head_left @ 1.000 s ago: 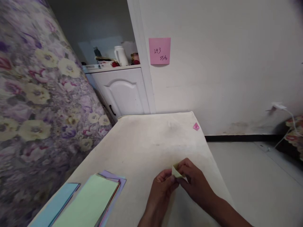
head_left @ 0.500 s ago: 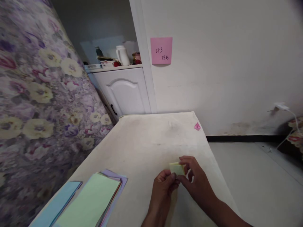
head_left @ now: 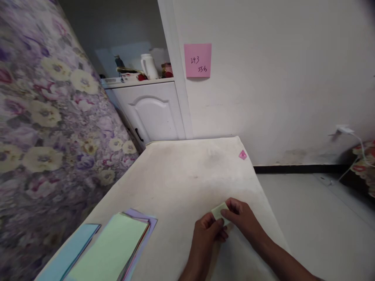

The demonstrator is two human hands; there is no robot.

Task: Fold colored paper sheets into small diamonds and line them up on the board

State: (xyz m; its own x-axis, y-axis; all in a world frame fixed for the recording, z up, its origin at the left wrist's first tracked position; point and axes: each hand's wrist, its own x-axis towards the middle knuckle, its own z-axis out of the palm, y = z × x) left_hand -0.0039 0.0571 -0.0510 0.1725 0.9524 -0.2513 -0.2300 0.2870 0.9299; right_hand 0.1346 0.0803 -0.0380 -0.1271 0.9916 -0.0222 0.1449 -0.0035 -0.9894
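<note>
A small folded piece of pale green paper (head_left: 218,211) is held between both hands above the near right part of the table. My left hand (head_left: 206,230) pinches its lower left side between thumb and fingers. At its upper right, my right hand (head_left: 238,214) grips the paper, thumb on the front face and fingers behind. The paper looks flat and tilted, and its back is hidden. Farther off, a small folded pink paper piece (head_left: 243,155) lies near the table's far right corner.
A stack of coloured paper sheets (head_left: 114,246), pale green on top, lies at the table's near left beside blue sheets (head_left: 73,249). Floral curtain (head_left: 58,136) borders the left. Behind the cream-covered table (head_left: 181,168) stand a white cabinet (head_left: 155,115) and a wall with a pink note (head_left: 198,60).
The green paper, earlier showing an open fold at its top edge, now looks flat and is turned at a slant. My right thumb has moved up onto its face.
</note>
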